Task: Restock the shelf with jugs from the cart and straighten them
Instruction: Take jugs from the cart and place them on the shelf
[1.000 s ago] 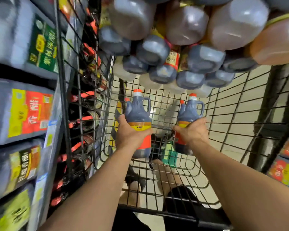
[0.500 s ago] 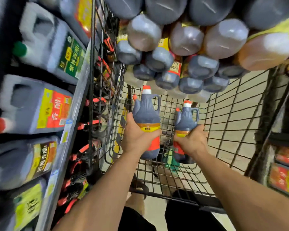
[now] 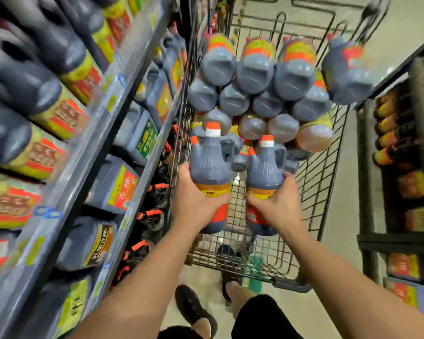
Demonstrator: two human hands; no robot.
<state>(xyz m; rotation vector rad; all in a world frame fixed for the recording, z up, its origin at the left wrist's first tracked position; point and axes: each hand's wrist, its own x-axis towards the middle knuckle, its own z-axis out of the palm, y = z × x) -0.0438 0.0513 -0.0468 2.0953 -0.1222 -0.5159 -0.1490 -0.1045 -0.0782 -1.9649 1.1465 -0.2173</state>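
Observation:
My left hand grips a dark jug with an orange cap and a yellow-and-red label, held upright over the wire cart. My right hand grips a second jug of the same kind just to the right of it. Both jugs sit side by side, a little apart. Behind them in the cart lies a stack of jugs with their bases facing me. The shelf on my left carries rows of dark jugs lying on their sides.
Lower shelf levels hold square dark canisters with red, yellow and green labels. Another shelf unit with bottles stands at the right, across a strip of pale floor. My feet show below the cart's near edge.
Both hands have lifted their jugs higher and brought them closer together. My view has swung up and left, so the shelf fills more of the left side.

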